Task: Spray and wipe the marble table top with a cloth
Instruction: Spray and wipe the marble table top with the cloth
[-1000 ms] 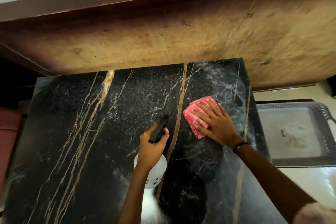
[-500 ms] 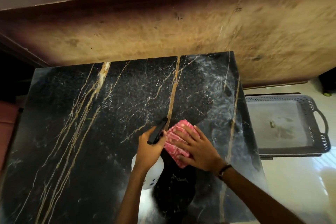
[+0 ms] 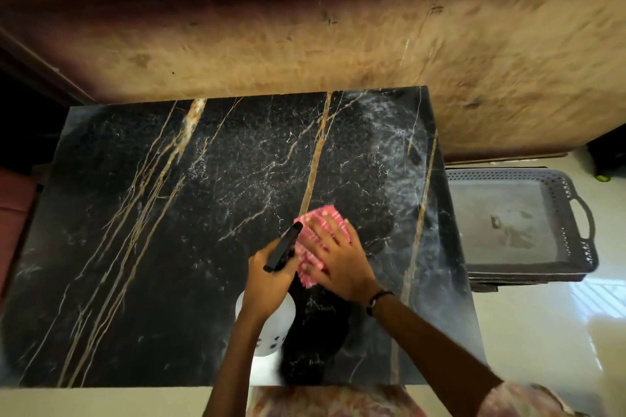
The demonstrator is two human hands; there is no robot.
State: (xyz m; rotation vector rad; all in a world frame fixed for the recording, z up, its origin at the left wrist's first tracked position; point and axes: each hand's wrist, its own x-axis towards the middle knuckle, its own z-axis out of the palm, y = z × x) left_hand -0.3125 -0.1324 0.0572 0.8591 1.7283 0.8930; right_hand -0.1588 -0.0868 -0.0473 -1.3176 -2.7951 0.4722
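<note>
The step in hand is the wiping. The right hand (image 3: 338,256) lies flat and open, fingers spread, pressing a pink folded cloth (image 3: 313,244) on the black marble table top (image 3: 169,230), a little toward 4 o'clock from the slab's middle. The left hand (image 3: 269,276) is closed around a white spray bottle (image 3: 267,325), with its black nozzle (image 3: 283,249) pointing toward 1 o'clock and almost touching the cloth's left edge. Grey smears show on the slab toward 3 o'clock, near the edge beside the grey plastic tray (image 3: 576,213) on the floor. I judge the next move should carry the cloth with even pressure to the part at 9 o'clock, which looks not yet wiped, and more spray may be needed there first.
</note>
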